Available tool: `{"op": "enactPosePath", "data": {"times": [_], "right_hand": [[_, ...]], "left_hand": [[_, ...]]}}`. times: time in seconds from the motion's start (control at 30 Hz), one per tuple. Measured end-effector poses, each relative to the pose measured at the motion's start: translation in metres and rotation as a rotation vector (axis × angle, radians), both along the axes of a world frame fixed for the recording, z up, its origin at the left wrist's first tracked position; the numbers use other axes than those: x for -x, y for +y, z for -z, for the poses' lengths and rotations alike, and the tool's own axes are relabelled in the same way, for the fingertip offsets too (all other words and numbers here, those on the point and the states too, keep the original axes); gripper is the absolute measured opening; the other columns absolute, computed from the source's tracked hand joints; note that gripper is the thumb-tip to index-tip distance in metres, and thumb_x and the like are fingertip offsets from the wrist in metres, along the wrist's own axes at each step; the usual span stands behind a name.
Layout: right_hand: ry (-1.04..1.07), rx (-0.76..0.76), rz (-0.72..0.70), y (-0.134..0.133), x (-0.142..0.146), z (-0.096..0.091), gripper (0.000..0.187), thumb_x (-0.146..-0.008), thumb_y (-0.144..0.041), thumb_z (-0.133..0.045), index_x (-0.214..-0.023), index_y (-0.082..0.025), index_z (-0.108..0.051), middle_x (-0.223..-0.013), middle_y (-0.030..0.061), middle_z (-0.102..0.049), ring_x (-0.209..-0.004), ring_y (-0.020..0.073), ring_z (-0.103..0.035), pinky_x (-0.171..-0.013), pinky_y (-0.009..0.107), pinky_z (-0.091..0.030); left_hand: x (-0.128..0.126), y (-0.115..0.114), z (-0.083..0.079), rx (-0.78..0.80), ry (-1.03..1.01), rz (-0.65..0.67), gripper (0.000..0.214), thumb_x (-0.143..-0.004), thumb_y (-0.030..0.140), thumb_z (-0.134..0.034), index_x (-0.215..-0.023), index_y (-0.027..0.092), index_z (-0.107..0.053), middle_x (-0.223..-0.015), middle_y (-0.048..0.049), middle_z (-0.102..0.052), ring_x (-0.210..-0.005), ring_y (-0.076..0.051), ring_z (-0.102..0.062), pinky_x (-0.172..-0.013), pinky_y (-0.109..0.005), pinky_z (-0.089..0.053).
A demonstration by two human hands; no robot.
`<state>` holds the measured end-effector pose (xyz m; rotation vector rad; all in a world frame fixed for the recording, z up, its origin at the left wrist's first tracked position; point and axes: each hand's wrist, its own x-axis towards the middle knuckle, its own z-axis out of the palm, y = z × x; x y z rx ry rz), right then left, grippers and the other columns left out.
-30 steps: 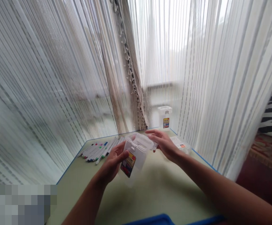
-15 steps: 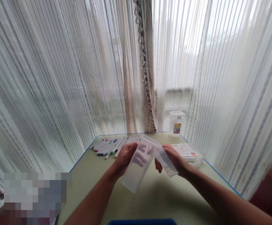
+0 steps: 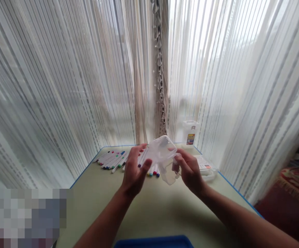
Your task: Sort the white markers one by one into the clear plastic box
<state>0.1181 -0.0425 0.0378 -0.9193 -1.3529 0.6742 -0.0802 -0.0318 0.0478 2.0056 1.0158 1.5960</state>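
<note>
A clear frosted plastic box [image 3: 157,150] is held above the table, tilted with its mouth toward the upper right. My left hand [image 3: 136,170] grips it from the left, thumb in front and fingers behind. Below the mouth hangs a thin clear flap [image 3: 168,175], which looks like its lid. My right hand [image 3: 190,168] pinches the box by its right edge, where rim and flap meet; exactly which part the fingertips hold is hard to see. Behind the hands lie several white markers [image 3: 113,160] with coloured ends, some partly hidden by the box.
Another clear box [image 3: 190,136] with a yellow label stands upright at the table's back right corner. A flat clear case [image 3: 207,168] with a printed sheet lies behind my right hand. A blue object's edge [image 3: 154,242] shows at the front of the pale green table [image 3: 144,213].
The box has turned so its mouth points up and right, and its flap has swung below it. My left hand has shifted its hold; the camera view has shifted slightly.
</note>
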Motion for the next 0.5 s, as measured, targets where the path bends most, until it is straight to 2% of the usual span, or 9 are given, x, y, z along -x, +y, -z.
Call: {"op": "enactPosePath", "data": {"times": [0.07,0.13,0.27,0.37,0.43,0.5], "right_hand": [[-0.075,-0.049,0.072,-0.002,0.002,0.004,0.038,-0.096,-0.047,-0.050,-0.112,-0.017,-0.066,-0.054,-0.0026,-0.059,-0.049,0.0158,-0.054,-0.053,0.029,-0.043],[-0.127,-0.080,0.087,-0.003,0.003,0.008,0.036,-0.098,-0.045,-0.048,-0.117,-0.018,-0.061,-0.056,-0.0033,-0.060,-0.049,0.0154,-0.055,-0.053,0.028,-0.043],[-0.132,-0.122,-0.114,-0.006,0.000,0.013,0.036,-0.095,-0.044,-0.054,-0.121,-0.020,-0.054,-0.069,-0.0008,-0.067,-0.054,0.0163,-0.058,-0.051,0.028,-0.045],[-0.050,-0.148,-0.219,-0.006,-0.005,0.011,0.029,-0.093,-0.044,-0.055,-0.111,-0.021,-0.057,-0.070,-0.0001,-0.067,-0.054,0.0169,-0.058,-0.049,0.028,-0.045],[0.018,-0.179,-0.183,-0.004,-0.010,0.007,0.022,-0.092,-0.041,-0.054,-0.097,-0.021,-0.062,-0.064,-0.0005,-0.064,-0.052,0.0162,-0.056,-0.049,0.028,-0.043],[0.088,-0.218,-0.110,0.000,-0.015,0.002,0.025,-0.090,-0.039,-0.052,-0.081,-0.020,-0.066,-0.057,0.0003,-0.061,-0.050,0.0157,-0.054,-0.049,0.029,-0.041]], "left_hand": [[-0.008,-0.004,0.003,0.009,0.097,0.070,0.065,-0.085,0.051,-0.066,-0.139,0.017,-0.050,-0.137,-0.0153,-0.054,-0.126,-0.031,-0.051,-0.109,-0.045,-0.037],[-0.015,-0.007,0.006,0.039,0.134,0.073,0.075,-0.079,0.047,-0.074,-0.141,0.017,-0.043,-0.139,-0.0171,-0.051,-0.129,-0.033,-0.049,-0.111,-0.049,-0.036],[-0.022,-0.006,0.010,0.069,0.072,0.097,0.059,-0.085,0.037,-0.070,-0.134,0.017,-0.044,-0.128,-0.0152,-0.058,-0.118,-0.029,-0.059,-0.102,-0.047,-0.047],[-0.023,-0.007,0.013,0.031,0.025,0.121,0.052,-0.085,0.032,-0.070,-0.129,0.017,-0.046,-0.123,-0.0142,-0.059,-0.111,-0.027,-0.063,-0.096,-0.044,-0.052],[-0.025,-0.009,0.015,-0.012,0.027,0.138,0.052,-0.085,0.031,-0.070,-0.129,0.018,-0.045,-0.123,-0.0138,-0.059,-0.110,-0.026,-0.063,-0.095,-0.043,-0.054],[-0.027,-0.012,0.016,-0.053,0.057,0.163,0.055,-0.084,0.029,-0.071,-0.131,0.019,-0.044,-0.125,-0.0137,-0.058,-0.113,-0.026,-0.061,-0.096,-0.043,-0.054]]}}
